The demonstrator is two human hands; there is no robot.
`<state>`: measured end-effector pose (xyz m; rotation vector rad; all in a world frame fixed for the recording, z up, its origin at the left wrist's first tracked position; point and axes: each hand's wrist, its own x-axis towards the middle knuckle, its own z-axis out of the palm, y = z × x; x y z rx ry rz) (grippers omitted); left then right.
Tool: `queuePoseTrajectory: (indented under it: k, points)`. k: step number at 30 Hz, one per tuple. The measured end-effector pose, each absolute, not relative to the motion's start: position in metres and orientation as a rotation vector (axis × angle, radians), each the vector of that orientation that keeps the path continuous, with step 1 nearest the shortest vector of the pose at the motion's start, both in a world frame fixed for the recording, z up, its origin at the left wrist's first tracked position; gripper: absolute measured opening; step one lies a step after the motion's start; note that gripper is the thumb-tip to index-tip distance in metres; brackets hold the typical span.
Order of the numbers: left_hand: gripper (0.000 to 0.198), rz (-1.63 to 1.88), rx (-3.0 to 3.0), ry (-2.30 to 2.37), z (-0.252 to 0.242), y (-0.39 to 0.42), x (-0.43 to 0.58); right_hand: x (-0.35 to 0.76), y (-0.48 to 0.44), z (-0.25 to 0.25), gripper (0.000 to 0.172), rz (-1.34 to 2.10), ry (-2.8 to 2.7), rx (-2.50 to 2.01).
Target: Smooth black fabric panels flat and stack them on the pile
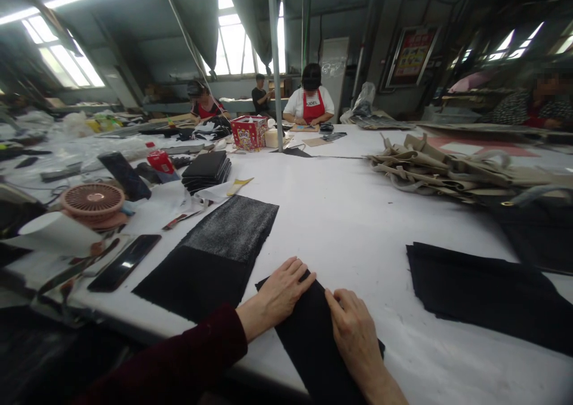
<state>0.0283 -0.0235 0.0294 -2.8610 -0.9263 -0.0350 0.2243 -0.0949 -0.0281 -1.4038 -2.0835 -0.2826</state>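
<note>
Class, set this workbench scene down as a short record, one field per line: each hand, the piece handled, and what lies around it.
Left hand: on the far end of the black piece
Right hand: on its right side
Surface: white table
To the left: black material with a grey patch, phone, pink fan
To the right: black layers
Farther right: tan pile

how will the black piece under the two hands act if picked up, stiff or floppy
The black piece may sag somewhat, as it looks like thin, cloth-like sheet material. It is probably light for its size, being so flat. Lying flat on the white table, it seems unlikely to roll or tip.
</note>
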Motion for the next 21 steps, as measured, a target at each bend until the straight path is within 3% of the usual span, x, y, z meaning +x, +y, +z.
queuePoseTrajectory:
  k: [21]
  points:
    - [0.051,-0.061,-2.890,-0.798,0.031,-0.038,0.039,0.240,-0.121,-0.025,0.031,-0.285,-2.088,-1.443]
